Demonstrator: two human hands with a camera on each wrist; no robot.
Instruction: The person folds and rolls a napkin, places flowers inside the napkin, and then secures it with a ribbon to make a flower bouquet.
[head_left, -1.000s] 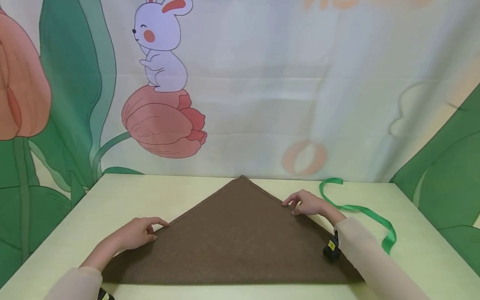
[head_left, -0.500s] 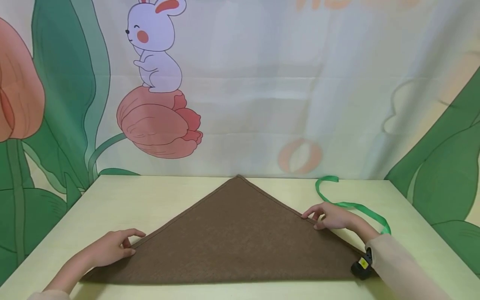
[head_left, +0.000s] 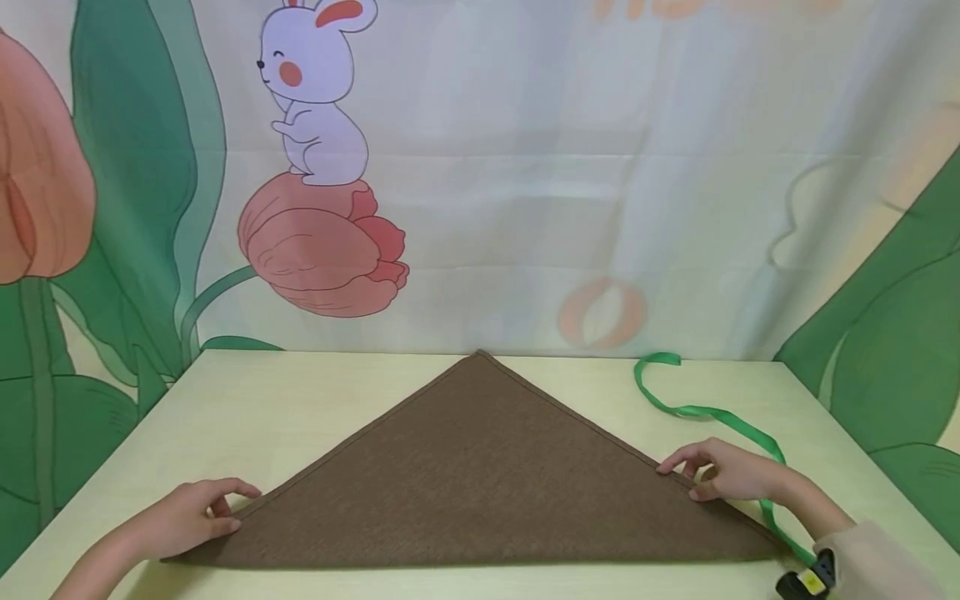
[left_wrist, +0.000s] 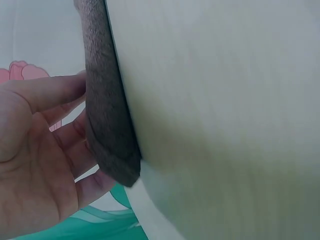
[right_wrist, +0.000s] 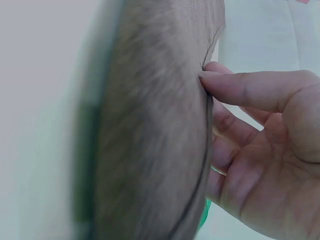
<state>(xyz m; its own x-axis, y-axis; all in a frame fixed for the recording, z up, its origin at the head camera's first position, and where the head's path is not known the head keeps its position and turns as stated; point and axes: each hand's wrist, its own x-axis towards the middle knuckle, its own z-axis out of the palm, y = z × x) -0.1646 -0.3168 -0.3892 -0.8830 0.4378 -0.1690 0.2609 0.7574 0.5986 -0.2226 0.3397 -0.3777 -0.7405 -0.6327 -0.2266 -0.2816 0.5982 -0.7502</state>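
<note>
A brown cloth (head_left: 480, 467), folded into a wide triangle, lies on the table with its peak toward the back. My left hand (head_left: 197, 515) touches its left slanting edge near the left corner, fingers loosely bent. In the left wrist view the thumb and fingers lie along the cloth's thick edge (left_wrist: 102, 90), partly hidden behind it. On the right slanting edge, low down, rests my right hand (head_left: 738, 473). The right wrist view has its thumb (right_wrist: 250, 91) on the stitched hem, with the fingertips behind the cloth (right_wrist: 150, 125).
A green ribbon (head_left: 750, 429) curls over the table's right side and passes behind the right hand. The pale table (head_left: 247, 408) ends at a printed curtain (head_left: 487, 208) with a rabbit and tulips. A black wrist camera (head_left: 808, 579) sits on the right wrist.
Both hands have slid outward and down along the slanting edges, left hand to the left, right hand to the right. The cloth's peak stays in place, and the lower corners show more.
</note>
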